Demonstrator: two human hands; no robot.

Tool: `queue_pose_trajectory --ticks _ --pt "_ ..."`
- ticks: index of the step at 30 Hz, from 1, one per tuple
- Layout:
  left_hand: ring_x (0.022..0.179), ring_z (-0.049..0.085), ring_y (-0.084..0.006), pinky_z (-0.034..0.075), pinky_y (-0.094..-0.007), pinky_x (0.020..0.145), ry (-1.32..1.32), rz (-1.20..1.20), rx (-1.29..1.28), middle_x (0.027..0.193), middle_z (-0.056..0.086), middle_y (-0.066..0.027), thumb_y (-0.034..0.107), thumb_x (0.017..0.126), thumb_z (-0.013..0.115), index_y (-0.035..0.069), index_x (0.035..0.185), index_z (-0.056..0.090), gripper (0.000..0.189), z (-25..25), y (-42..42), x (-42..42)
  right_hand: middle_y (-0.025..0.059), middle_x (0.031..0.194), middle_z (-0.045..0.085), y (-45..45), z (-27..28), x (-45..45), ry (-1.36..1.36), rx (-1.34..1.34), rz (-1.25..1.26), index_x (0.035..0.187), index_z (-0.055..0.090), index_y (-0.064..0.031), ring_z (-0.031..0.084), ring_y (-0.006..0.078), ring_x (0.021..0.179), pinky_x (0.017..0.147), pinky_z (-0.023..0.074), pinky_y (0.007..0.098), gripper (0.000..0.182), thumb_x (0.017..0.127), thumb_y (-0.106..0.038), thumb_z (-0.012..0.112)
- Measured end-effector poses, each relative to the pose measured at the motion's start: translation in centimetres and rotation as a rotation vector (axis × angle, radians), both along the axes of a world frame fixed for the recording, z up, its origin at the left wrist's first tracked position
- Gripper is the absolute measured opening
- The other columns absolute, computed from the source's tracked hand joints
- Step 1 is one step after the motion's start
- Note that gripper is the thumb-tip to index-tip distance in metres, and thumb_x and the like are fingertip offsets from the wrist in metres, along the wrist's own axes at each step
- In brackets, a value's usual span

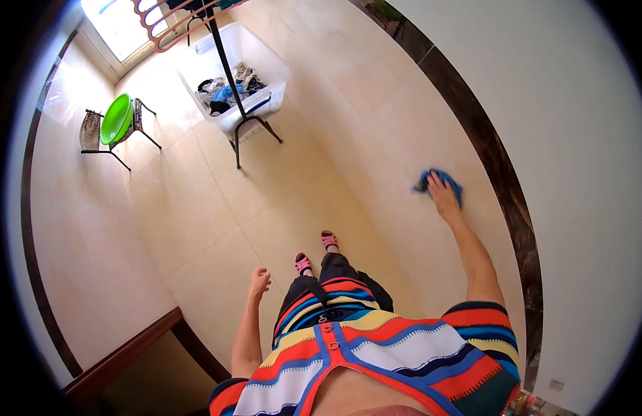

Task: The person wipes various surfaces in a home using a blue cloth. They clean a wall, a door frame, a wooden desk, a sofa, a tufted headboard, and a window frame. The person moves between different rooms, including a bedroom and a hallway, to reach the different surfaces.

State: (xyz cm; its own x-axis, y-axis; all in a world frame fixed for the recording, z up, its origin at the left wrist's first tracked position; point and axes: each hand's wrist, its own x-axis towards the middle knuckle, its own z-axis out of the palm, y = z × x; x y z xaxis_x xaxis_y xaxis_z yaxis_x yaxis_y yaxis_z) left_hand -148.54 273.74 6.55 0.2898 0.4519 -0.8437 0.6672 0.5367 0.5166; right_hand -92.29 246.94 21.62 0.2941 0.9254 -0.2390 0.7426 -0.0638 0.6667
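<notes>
My right hand (442,197) lies spread over a crumpled blue cloth (452,180), flat against the beige tiled wall (383,156) on my right. The cloth and fingertips look slightly blurred. A dark marble border strip (471,109) runs along the wall beyond that hand. On the other side, my left hand (260,283) hangs beside my hip with its fingers curled. Nothing shows in it, and it touches nothing.
Ahead stands a clear plastic bin (274,73) with clothes (227,93) inside. A black rack stand (243,122) rises before it, with pinkish hangers (157,44) above. A green basin (117,119) rests on a woven chair (90,131). A brown wooden frame (128,348) is at lower left.
</notes>
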Motion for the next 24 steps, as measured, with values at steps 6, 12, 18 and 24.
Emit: queue_pose_trajectory --ticks 6,12,18,24 --pt "0.075 0.057 -0.0208 0.047 -0.0351 0.058 0.102 0.128 -0.105 0.095 0.055 -0.0101 0.016 0.078 0.053 0.004 0.118 0.045 0.042 -0.8 -1.3 -3.6 0.003 0.142 0.026 7.7 5.8 2.1 -0.051 0.17 0.002 0.123 0.048 -0.0124 0.016 0.0206 0.134 0.098 0.0286 0.0385 0.042 0.082 -0.02 0.046" --pt "0.079 0.057 -0.0216 0.048 -0.0347 0.061 0.13 0.07 -0.008 0.098 0.055 -0.0109 0.017 0.078 0.053 0.004 0.12 0.045 0.046 -0.1 1.0 -0.1 0.004 0.14 0.03 25.7 15.7 6.5 -0.208 0.601 0.028 0.125 0.048 -0.0136 0.021 0.0214 0.132 0.093 0.0295 0.0386 0.042 0.082 -0.02 0.048" --pt "0.07 0.056 -0.0151 0.045 -0.0273 0.052 0.016 0.114 0.022 0.092 0.058 -0.0096 0.016 0.079 0.052 0.002 0.119 0.047 0.042 2.2 2.8 8.1 0.0067 0.146 0.02 27.3 2.1 9.3 -0.577 0.243 0.191 0.134 0.035 -0.0124 0.014 0.0269 0.135 0.101 0.013 0.05 0.05 0.086 -0.024 0.035" --pt "0.074 0.058 -0.0169 0.047 -0.0295 0.055 0.025 0.176 0.019 0.095 0.058 -0.0106 0.018 0.08 0.052 0.002 0.119 0.047 0.043 1.2 2.9 12.1 0.0195 0.141 0.023 15.7 -11.7 8.2 0.164 -0.166 0.252 0.123 0.041 0.0095 0.013 0.0352 0.133 0.106 0.0151 0.044 0.054 0.077 -0.017 0.048"
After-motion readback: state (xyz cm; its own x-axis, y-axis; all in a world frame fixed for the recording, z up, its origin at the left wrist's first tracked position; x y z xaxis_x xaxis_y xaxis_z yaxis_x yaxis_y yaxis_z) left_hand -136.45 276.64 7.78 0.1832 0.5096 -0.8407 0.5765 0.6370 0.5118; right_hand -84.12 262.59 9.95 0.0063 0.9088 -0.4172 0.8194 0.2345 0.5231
